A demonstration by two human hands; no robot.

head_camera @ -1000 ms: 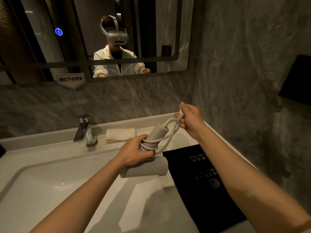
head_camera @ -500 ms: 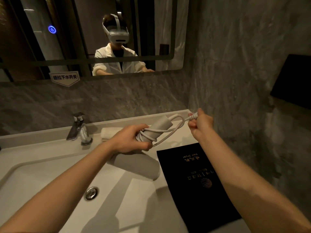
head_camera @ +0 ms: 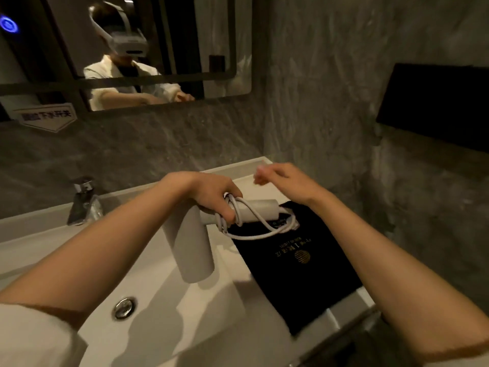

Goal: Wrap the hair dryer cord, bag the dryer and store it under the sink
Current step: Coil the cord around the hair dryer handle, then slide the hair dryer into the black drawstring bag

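My left hand (head_camera: 211, 200) is closed around the hair dryer (head_camera: 195, 250) where the handle meets the barrel, held above the right part of the sink (head_camera: 164, 327); my fingers (head_camera: 227, 214) cover that joint, so I cannot make out how the cord (head_camera: 254, 223) is seated beneath them. The handle points right, with pale cord coiled round it; a slack loop droops from the coils onto the black bag (head_camera: 299, 271), and its far end blurs against the bag's top edge, so the plug is hard to pick out. The barrel hangs down toward the basin, its mouth turned away from me. My right hand (head_camera: 283, 181) hovers just beyond the handle, loosely spread and gripping nothing; its fingertips (head_camera: 260, 176) are smeared by motion. The bag lies flat on the counter to the right of the basin, its gold print too small to read. The faucet (head_camera: 83, 202) is blurred; the drain (head_camera: 124, 307) shows in the basin. My left sleeve (head_camera: 34, 337) is cut off by the bottom edge.
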